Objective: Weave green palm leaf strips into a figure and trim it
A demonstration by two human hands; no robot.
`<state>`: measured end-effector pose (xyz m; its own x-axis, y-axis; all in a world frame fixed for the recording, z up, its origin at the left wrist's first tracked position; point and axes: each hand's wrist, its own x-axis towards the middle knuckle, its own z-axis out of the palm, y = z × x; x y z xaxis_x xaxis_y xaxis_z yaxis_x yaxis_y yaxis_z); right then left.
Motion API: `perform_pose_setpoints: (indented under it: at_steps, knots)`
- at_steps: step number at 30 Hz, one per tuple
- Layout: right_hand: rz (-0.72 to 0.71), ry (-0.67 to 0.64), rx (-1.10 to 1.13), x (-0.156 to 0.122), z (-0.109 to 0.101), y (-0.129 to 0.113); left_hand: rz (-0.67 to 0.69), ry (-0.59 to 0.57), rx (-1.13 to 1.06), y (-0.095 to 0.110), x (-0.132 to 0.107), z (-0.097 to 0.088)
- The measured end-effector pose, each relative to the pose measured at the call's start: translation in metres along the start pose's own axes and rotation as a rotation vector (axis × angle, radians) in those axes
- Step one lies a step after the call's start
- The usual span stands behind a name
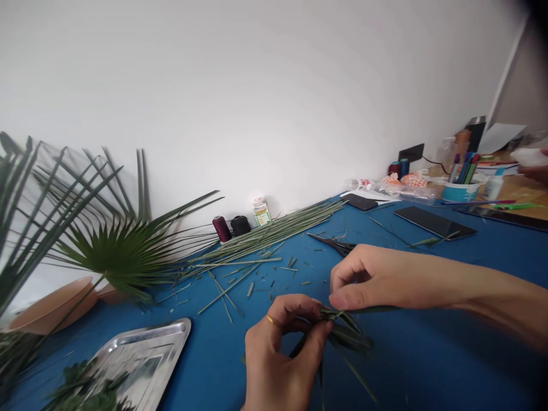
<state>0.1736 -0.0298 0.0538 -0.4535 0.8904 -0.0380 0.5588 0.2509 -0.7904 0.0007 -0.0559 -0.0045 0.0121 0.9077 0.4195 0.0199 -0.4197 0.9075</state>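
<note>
My left hand (285, 348), with a gold ring on one finger, pinches a small woven piece of green palm leaf strips (349, 331). Loose strip ends hang below it and stick out to the right. Just above, my right hand (363, 279) is closed, thumb against curled fingers, at the upper edge of the piece. A strip runs out rightward beneath that hand; what its fingertips grip is hidden. Black scissors (336, 244) lie on the blue table (222, 365) right behind my right hand.
Long leaf strips (274, 231) lie along the wall beside thread spools (221, 229). A fan palm leaf (113, 251) and a metal tray (143, 359) holding green pieces are at left. Phones (434, 222) and a pen cup (461, 188) stand right. Another person's hand (535, 171) shows at the far right.
</note>
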Motion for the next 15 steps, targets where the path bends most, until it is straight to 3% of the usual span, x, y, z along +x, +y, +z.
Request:
perform_pose_setpoints:
  at_steps: [3, 6, 8, 13, 15]
  knots:
    - [0.039, -0.226, 0.088, 0.001, -0.004, -0.002, 0.026, -0.046, 0.047, -0.001, 0.0, -0.002]
    - [0.041, -0.281, 0.178, 0.001, -0.006, -0.004, 0.033, -0.094, 0.068, -0.002, 0.0, -0.002]
    - [0.012, -0.255, 0.2, 0.001, -0.006, -0.004, 0.0, -0.114, 0.051, 0.0, 0.001, -0.002]
    - [-0.111, -0.02, 0.071, 0.003, 0.0, -0.004, -0.175, -0.166, -0.037, 0.006, 0.009, -0.003]
    - [-0.107, -0.004, 0.069, 0.004, 0.001, -0.004, -0.2, -0.179, -0.05, 0.006, 0.01, -0.004]
